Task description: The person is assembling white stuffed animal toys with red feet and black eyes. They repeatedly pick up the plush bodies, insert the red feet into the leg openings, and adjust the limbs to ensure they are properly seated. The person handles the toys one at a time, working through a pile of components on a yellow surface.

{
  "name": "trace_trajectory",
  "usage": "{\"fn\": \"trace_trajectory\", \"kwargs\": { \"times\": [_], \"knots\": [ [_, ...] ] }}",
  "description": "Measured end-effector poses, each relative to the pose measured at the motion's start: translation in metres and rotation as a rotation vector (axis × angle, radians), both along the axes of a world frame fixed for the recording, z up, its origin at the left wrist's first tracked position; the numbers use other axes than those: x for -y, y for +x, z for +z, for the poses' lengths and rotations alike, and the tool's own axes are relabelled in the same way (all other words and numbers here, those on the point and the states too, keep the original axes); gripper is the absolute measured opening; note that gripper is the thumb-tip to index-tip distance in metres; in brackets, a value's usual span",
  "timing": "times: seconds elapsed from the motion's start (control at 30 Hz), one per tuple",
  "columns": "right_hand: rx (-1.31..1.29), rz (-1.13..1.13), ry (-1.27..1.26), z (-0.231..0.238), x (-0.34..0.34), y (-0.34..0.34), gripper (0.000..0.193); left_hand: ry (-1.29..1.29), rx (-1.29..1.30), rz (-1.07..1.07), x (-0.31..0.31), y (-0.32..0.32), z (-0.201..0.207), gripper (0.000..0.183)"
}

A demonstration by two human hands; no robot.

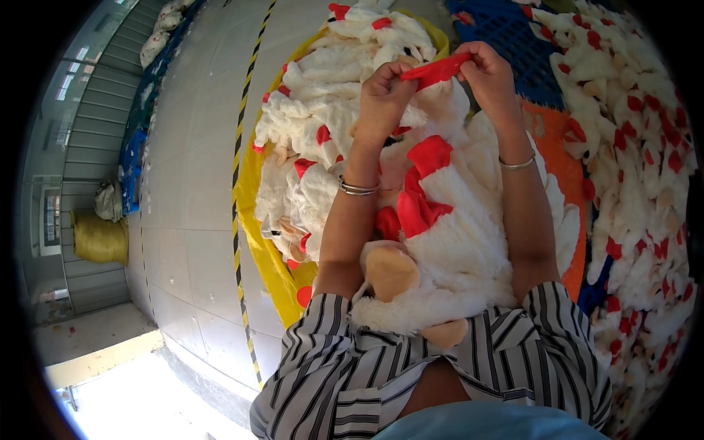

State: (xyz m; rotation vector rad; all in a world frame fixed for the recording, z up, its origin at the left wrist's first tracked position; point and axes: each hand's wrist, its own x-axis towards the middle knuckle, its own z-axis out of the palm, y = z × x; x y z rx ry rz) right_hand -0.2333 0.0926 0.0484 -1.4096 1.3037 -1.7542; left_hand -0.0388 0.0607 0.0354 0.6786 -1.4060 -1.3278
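A strip of red fabric (pixel 438 72) on a white plush piece is stretched between my two hands. My left hand (pixel 384 99) pinches its left end and my right hand (pixel 487 75) pinches its right end. The rest of an unstuffed white plush toy skin (pixel 469 253) lies over my lap and chest, with red patches (pixel 418 209) and a beige ear-shaped piece (pixel 392 271). Beneath and to the left, several more white plush skins (pixel 315 117) with red bits lie heaped on a yellow sheet (pixel 253 213). Their lower layers are hidden.
At right, a large pile of white and red plush skins (pixel 638 183) spreads over blue plastic crates (pixel 506 44). An orange sheet (pixel 546 139) lies between that pile and me. Black-and-yellow tape (pixel 236 191) runs along the grey floor (pixel 191 161). A yellow sack (pixel 100 238) stands by the left wall.
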Motion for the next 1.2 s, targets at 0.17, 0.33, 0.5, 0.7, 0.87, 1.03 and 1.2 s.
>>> {"fn": "trace_trajectory", "kwargs": {
  "times": [0.17, 0.33, 0.5, 0.7, 0.87, 1.03, 1.2],
  "knots": [
    [0.020, 0.070, 0.085, 0.003, -0.005, -0.012, 0.015, 0.063, -0.141, 0.099, 0.008, 0.007, -0.007, 0.014],
    [0.031, 0.221, 0.089, -0.002, -0.002, 0.019, 0.014, 0.127, -0.127, -0.030, 0.000, 0.003, 0.000, 0.021],
    [0.062, 0.335, 0.132, -0.006, -0.002, 0.016, 0.018, 0.126, 0.007, -0.106, -0.001, 0.007, -0.003, 0.024],
    [-0.018, 0.429, 0.187, 0.000, -0.006, 0.018, 0.019, 0.135, 0.057, -0.204, -0.002, 0.008, -0.005, 0.026],
    [-0.185, 0.348, 0.104, -0.001, -0.008, 0.021, 0.021, 0.120, 0.124, -0.211, -0.001, 0.010, -0.008, 0.024],
    [-0.315, -0.024, 0.142, -0.003, -0.004, -0.003, 0.016, 0.134, 0.118, -0.006, 0.005, 0.010, -0.004, 0.022],
    [-0.258, 0.317, 0.246, -0.005, -0.005, 0.006, 0.017, 0.096, 0.127, 0.090, 0.005, 0.003, -0.007, 0.023]
  ]
}}
